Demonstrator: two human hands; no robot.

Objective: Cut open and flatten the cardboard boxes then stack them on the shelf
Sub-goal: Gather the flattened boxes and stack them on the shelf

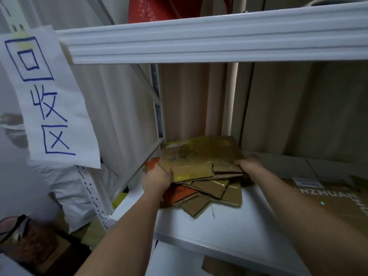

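White metal shelving fills the view, with pale curtain-like sheeting [123,108] hanging behind it and a thick white beam [209,42] crossing at twelve o'clock. At nine o'clock a paper sign [47,96] hangs from the left post, hand-lettered in blue marker with three Chinese characters running down it, reading 回收区. Below it, at seven o'clock, sit a white plastic bag [67,192] and a dark brown thing too blurred to name. Both bare forearms reach up from the bottom edge toward the middle of the white shelf [189,232]. The left hand [157,179] is closed on the left edge of the flattened boxes [199,162], fingers curled under and thumb on top. That stack is a loose sheaf of brown cardboard with shiny yellowish tape across the top sheet, faint blue scribbles on it that cannot be read, and an orange panel showing at the lower left; its flaps splay out unevenly toward six o'clock, resting on the shelf while the gripped upper sheets are slightly raised. The right hand [249,163] pinches the stack's right edge, fingers closed over the cardboard. At three o'clock a larger flat cardboard sheet [328,198] lies on the same shelf, printed with white letters of which "NZHUAN" shows, plus a small white label too blurred to read.
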